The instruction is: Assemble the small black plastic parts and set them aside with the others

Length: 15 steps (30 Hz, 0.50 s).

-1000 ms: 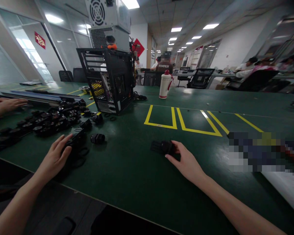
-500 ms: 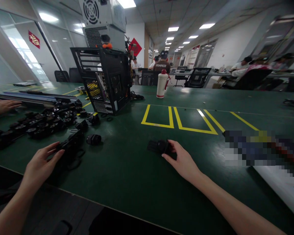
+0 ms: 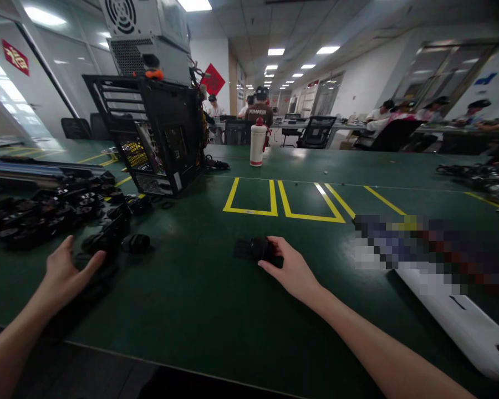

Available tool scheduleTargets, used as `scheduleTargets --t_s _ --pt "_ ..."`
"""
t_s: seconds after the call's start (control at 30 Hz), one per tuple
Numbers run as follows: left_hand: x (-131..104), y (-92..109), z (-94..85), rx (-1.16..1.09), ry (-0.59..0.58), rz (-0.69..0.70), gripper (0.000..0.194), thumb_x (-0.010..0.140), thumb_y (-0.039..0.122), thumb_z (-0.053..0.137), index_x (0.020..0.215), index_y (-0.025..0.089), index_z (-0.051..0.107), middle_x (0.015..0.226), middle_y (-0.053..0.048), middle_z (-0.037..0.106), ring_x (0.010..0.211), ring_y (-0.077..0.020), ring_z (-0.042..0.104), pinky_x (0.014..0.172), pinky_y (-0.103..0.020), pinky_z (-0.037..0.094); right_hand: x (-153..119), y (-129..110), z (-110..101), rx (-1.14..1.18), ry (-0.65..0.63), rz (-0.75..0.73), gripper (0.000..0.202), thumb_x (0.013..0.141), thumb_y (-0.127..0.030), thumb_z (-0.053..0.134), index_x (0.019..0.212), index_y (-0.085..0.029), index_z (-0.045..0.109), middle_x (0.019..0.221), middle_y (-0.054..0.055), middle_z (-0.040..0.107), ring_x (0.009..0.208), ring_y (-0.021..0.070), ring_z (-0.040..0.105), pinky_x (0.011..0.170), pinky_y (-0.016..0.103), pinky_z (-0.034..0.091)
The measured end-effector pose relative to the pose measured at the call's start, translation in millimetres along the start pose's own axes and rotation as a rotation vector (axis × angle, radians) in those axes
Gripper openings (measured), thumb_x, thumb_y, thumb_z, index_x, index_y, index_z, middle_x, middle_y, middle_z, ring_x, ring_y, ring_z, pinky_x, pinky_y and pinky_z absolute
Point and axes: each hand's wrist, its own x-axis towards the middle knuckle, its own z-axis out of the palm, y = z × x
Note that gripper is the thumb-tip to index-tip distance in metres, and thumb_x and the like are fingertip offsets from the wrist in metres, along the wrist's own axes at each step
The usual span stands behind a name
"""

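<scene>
My right hand (image 3: 293, 269) has its thumb and fingers closed around a small black part (image 3: 258, 248). That part has a rounded body and a flat, slotted end pointing left, and it rests on or just above the green table. My left hand (image 3: 64, 274) is spread, thumb apart from the fingers, beside a dark jointed black piece (image 3: 103, 235) at the edge of a pile. I cannot tell whether the thumb touches it. A short cylindrical black part (image 3: 136, 243) lies just right of that piece.
Many black parts (image 3: 37, 216) are heaped at left, with long metal bars (image 3: 29, 172) behind. A black computer case (image 3: 170, 133) stands beyond, near a white bottle (image 3: 256, 145). Yellow tape (image 3: 249, 211) marks the green table (image 3: 199, 310). A white device (image 3: 453, 316) lies right. People sit farther back.
The view has turned right, so things sit farther left. My left hand's fingers have spread from the black piece. My right hand keeps its hold. Another person's hand at far left has nearly left view.
</scene>
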Motion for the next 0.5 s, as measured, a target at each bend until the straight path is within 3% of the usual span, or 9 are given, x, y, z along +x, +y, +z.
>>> scheduleTargets --t_s 0.03,0.1,0.17,0.37,0.5 --pt "-7 0 2.3 -0.011 -0.029 0.018 0.082 0.07 0.057 0.035 0.127 0.001 0.015 0.126 -0.02 0.034 0.114 -0.0284 0.036 0.088 -0.036 0.038 0 0 0 -0.008 -0.002 0.002 0.049 0.072 -0.03 0.054 0.117 -0.024 0.036 0.116 0.004 0.047 0.103 0.0195 0.047 0.087 0.039 0.04" --pt "-21 3 5.4 -0.015 -0.097 0.095 0.096 0.065 0.061 0.04 0.129 0.004 -0.002 0.135 -0.02 0.012 0.124 -0.0305 0.014 0.095 -0.042 0.028 0 1 0 -0.025 -0.006 0.002 0.049 0.072 -0.031 0.053 0.117 -0.024 0.036 0.117 0.004 0.046 0.104 0.0197 0.046 0.087 0.039 0.04" --pt "-26 8 7.4 -0.02 -0.145 0.133 0.102 0.062 0.062 0.045 0.129 0.008 -0.009 0.137 -0.019 0.005 0.125 -0.0303 0.005 0.096 -0.044 0.024 1 1 0 -0.039 -0.008 -0.001 0.05 0.072 -0.032 0.053 0.117 -0.023 0.036 0.117 0.004 0.045 0.105 0.0198 0.046 0.087 0.039 0.04" --pt "10 29 13.8 -0.103 0.003 0.187 0.095 0.065 0.054 0.049 0.128 0.006 -0.004 0.132 -0.021 0.01 0.122 -0.0342 0.013 0.095 -0.044 0.024 2 1 1 -0.04 -0.001 -0.006 0.05 0.072 -0.031 0.054 0.117 -0.023 0.036 0.116 0.004 0.046 0.103 0.0196 0.047 0.087 0.038 0.041" --pt "33 44 16.5 -0.143 -0.066 0.234 0.081 0.072 0.054 0.041 0.129 0.013 0.001 0.132 -0.017 0.009 0.121 -0.0343 0.015 0.094 -0.043 0.026 1 0 0 -0.006 0.005 -0.013 0.049 0.071 -0.031 0.055 0.116 -0.024 0.038 0.115 0.005 0.046 0.103 0.0206 0.047 0.087 0.04 0.04"
